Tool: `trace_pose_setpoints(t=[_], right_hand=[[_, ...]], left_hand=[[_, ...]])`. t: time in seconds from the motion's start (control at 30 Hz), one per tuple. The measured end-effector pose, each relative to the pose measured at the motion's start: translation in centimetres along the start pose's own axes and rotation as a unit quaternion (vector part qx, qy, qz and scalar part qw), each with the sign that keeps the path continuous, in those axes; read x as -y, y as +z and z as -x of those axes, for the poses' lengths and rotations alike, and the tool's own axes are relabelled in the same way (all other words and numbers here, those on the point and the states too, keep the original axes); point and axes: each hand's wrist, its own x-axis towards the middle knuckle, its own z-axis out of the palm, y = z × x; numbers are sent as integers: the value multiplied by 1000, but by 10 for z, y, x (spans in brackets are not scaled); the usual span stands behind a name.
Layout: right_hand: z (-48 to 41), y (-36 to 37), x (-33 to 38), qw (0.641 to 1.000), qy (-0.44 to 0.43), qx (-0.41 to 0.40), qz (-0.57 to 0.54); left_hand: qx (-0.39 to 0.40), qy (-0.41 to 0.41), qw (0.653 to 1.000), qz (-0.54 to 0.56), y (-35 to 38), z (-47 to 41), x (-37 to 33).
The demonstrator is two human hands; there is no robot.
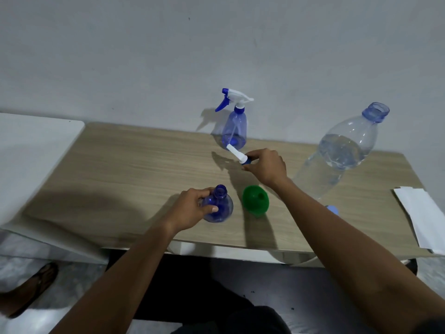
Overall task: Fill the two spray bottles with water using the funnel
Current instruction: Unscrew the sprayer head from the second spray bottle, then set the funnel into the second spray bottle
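A large clear water bottle [342, 150] stands uncapped and partly full at the back right of the table, and a pale blue cap [333, 209] shows just past the right forearm. White paper [423, 215] lies at the right edge. A green funnel [255, 200] rests on the table between the two hands, touching neither. A capped spray bottle [234, 128], blue with a white and blue trigger head, stands upright at the back by the wall.

The table [120, 169] is pale wood grain against a plain grey wall [144, 56], with a white surface [31, 153] to its left. A sandalled foot [31, 285] is on the floor lower left.

The left grip [190, 210] curls around the shoulder of an open spray bottle [220, 204], upright near the front edge. The right grip [267, 167] pinches a detached spray head [240, 156] by its blue collar, just in front of the capped bottle.
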Motion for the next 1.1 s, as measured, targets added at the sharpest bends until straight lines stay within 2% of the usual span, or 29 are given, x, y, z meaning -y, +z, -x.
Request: trace_pose_setpoints(t=[0.23,0.63,0.77,0.9,0.97,1.1], right_hand=[[-13,16,-7,994,7,103,27],[-19,24,-16,989,28,134,-50],[-7,14,-11,991,26,90,-90],[35,1,-5,980,-18,24,-195],[58,-3,-12,975,-36,52,-213],[87,-2,-39,980,-64,141,-128]], left_hand=[[0,1,1000,20,0,-2,4],[19,-28,997,63,-5,-8,2],[19,-28,999,43,-6,-9,2],[20,-26,999,38,-8,-8,2],[22,-27,999,40,-7,-6,1],[20,-26,999,39,-6,-5,-1]])
